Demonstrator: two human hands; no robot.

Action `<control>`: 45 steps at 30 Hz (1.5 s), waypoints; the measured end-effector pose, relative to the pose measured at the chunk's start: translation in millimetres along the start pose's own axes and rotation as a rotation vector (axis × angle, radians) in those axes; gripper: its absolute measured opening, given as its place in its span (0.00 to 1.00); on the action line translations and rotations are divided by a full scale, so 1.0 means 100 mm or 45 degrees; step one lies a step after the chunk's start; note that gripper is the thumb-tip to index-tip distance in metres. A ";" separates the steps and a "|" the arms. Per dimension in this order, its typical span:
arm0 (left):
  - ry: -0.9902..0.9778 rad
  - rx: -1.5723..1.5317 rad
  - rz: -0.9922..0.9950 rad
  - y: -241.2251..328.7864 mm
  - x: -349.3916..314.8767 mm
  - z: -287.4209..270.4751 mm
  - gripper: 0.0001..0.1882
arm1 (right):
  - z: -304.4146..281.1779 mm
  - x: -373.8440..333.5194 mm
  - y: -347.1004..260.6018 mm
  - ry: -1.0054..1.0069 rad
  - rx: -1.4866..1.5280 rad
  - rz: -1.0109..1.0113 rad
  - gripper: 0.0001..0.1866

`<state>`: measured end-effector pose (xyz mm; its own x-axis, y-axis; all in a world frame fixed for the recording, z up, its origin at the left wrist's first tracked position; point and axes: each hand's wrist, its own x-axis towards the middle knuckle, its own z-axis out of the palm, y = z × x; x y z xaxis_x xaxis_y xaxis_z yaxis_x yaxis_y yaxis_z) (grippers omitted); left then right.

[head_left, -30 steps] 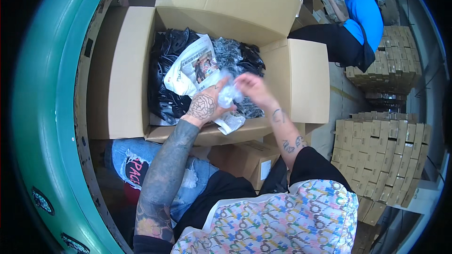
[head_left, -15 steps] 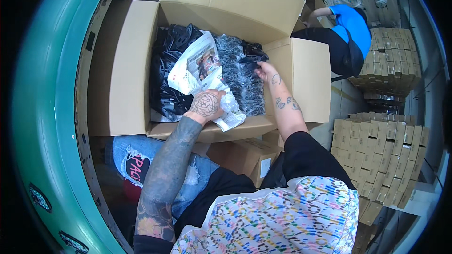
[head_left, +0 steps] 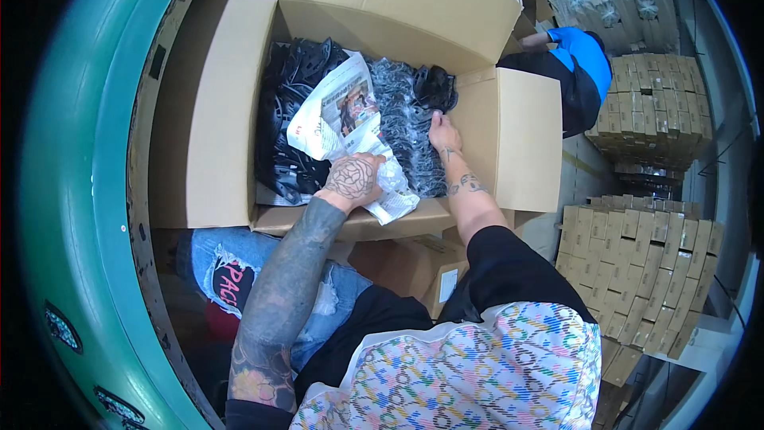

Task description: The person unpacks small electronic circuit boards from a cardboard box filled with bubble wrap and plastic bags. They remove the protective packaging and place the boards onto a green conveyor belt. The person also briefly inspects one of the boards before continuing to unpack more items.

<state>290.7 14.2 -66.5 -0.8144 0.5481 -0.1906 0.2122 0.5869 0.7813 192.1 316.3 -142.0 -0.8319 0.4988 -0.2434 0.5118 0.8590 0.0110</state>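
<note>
A large open cardboard box (head_left: 469, 143) stands before me. Loose black molded plastic pieces (head_left: 290, 111) fill its left side, and a row of black pieces in clear plastic wrap (head_left: 406, 127) runs down its middle. My left hand (head_left: 354, 179) is closed on a crumpled newspaper sheet (head_left: 318, 123), beside a wad of clear plastic (head_left: 391, 177). My right hand (head_left: 446, 135) lies along the right side of the wrapped row, fingers stretched out and partly hidden. Just beyond those fingers sits a black piece (head_left: 434, 89) at the box's far right corner.
Box flaps (head_left: 529, 139) stand out on several sides. A smaller carton (head_left: 434, 271) is below the near edge. A person in a blue shirt (head_left: 585, 60) bends at the right. Stacked cartons (head_left: 637, 271) stand at right, and a green curved surface (head_left: 76, 191) borders the left.
My right hand has drawn back from the black piece at the far right corner, which now shows more fully. My left hand stays on the newspaper. The person in blue has bent lower.
</note>
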 end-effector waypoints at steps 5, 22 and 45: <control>0.000 0.007 0.000 -0.04 -0.01 0.05 0.26 | 0.04 -0.02 0.04 0.069 0.189 -0.054 0.27; -0.005 0.037 0.053 -0.06 0.03 0.09 0.25 | -0.59 -0.15 0.05 0.632 0.200 -0.543 0.15; 0.148 0.070 0.045 -0.10 0.02 0.08 0.27 | -1.21 0.08 -0.22 0.971 0.127 -0.481 0.15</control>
<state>291.7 13.8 -80.0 -0.8623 0.4981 -0.0908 0.2685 0.6019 0.7521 148.5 315.7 -27.3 -0.8489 0.1528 0.5059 0.1578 0.9869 -0.0332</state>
